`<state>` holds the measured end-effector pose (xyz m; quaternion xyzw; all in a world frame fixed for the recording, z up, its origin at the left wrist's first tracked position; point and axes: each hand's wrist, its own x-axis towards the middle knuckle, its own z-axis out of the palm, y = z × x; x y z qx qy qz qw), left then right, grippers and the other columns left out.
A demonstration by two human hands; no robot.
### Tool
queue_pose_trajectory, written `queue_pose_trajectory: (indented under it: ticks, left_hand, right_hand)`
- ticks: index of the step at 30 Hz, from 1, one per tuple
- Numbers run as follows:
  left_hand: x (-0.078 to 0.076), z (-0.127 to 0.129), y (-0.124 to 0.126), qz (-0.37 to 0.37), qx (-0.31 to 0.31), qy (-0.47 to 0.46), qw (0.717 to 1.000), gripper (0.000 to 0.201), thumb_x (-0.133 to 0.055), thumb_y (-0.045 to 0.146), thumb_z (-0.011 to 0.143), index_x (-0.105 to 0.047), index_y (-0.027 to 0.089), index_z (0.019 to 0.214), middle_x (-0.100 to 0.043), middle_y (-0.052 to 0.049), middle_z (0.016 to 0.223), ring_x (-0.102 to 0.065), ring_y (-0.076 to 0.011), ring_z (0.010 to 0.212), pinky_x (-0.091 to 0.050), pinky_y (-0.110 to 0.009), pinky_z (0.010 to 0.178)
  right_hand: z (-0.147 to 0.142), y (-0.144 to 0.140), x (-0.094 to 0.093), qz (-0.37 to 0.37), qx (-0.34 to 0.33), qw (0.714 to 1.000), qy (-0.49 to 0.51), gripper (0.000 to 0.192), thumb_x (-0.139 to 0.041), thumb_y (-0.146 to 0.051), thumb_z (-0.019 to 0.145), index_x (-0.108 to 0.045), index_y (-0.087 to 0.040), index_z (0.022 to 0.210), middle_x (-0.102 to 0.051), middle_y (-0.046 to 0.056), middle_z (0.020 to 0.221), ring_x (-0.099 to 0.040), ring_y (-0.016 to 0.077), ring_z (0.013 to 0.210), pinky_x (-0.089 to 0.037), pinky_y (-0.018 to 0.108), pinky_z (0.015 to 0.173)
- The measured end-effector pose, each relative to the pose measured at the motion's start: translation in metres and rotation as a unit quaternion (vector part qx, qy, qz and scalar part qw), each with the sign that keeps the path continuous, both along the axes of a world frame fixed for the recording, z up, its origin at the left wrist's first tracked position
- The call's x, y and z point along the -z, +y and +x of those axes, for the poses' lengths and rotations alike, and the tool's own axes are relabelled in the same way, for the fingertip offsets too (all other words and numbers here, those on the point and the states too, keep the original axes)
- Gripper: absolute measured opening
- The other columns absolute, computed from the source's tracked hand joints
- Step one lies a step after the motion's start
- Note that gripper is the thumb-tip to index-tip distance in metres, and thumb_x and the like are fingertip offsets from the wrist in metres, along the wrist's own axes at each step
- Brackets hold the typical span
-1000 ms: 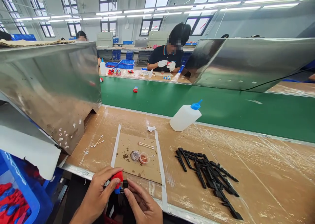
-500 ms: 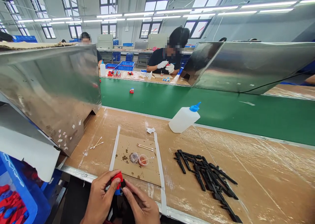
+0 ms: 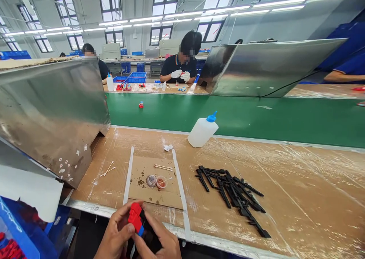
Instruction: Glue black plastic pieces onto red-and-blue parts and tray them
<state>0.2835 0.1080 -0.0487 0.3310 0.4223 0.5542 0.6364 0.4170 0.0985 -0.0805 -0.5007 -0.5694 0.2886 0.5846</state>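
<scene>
At the bench's front edge, my left hand (image 3: 116, 230) is closed on a small red and blue plastic toy part (image 3: 135, 216), its thumb pressed on the red side. From the right, my right hand (image 3: 160, 238) pinches the same part with thumb and fingers. Something black shows between the part and the right fingers; its shape is mostly hidden. Just beyond my hands lies a cardboard sheet (image 3: 155, 202) with white tape on both sides. Two small round cups, one clear (image 3: 151, 181) and one with reddish liquid (image 3: 161, 182), stand on it near cotton swabs (image 3: 163, 167).
A pile of black toy rifle-like pieces (image 3: 232, 188) lies to the right. Behind the sheet leans a white squeeze bottle (image 3: 202, 133). A green conveyor belt (image 3: 242, 118) carries a small red piece (image 3: 141, 105). Metal panels (image 3: 54, 111) and a blue bin (image 3: 28, 228) stand left. A gloved co-worker sits opposite.
The toy part has been turned in my hands, so more of its red side faces me. My view has swung slightly to the right.
</scene>
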Motion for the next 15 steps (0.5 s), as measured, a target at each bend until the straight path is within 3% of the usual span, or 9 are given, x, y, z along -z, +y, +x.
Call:
queue_pose_trajectory:
  ticks: [3,8,12,15]
  left_hand:
    - [0.001,-0.006,-0.001,-0.024,0.046,-0.052,0.997,0.051,-0.09,0.049,0.06,-0.08,0.025,0.104,-0.077,-0.011,0.111,-0.064,-0.0355,0.117,-0.045,-0.048,0.106]
    - [-0.005,-0.005,0.001,-0.043,0.076,-0.064,0.994,0.059,-0.098,0.045,0.045,-0.081,0.022,0.096,-0.077,-0.01,0.102,-0.065,-0.0375,0.114,-0.044,-0.052,0.106]
    - [-0.013,0.002,0.0,-0.071,0.063,-0.061,0.994,0.056,-0.099,0.045,0.04,-0.081,0.022,0.089,-0.077,-0.01,0.102,-0.06,-0.0394,0.122,-0.04,-0.055,0.11]
    - [-0.018,0.005,-0.001,-0.065,0.07,-0.062,0.993,0.054,-0.098,0.048,0.041,-0.081,0.022,0.085,-0.077,-0.011,0.097,-0.058,-0.0416,0.125,-0.035,-0.057,0.113]
  right_hand:
    - [0.0,-0.004,-0.008,-0.031,-0.013,0.999,0.024,0.039,-0.081,-0.027,0.068,-0.078,-0.026,0.107,-0.079,0.005,0.1,-0.076,0.0259,0.088,-0.062,0.027,0.081]
    - [0.014,-0.004,-0.018,-0.006,-0.046,0.997,-0.061,0.042,-0.083,-0.025,0.067,-0.078,-0.027,0.109,-0.079,0.005,0.095,-0.076,0.0258,0.083,-0.063,0.028,0.079]
    - [0.017,-0.006,-0.02,0.045,-0.077,0.991,-0.097,0.039,-0.076,-0.024,0.077,-0.075,-0.027,0.116,-0.079,0.005,0.092,-0.076,0.0252,0.078,-0.064,0.028,0.07]
    - [0.007,-0.011,-0.016,0.06,-0.038,0.994,-0.088,0.028,-0.067,-0.028,0.087,-0.075,-0.028,0.114,-0.079,0.006,0.089,-0.076,0.0259,0.076,-0.064,0.032,0.072]
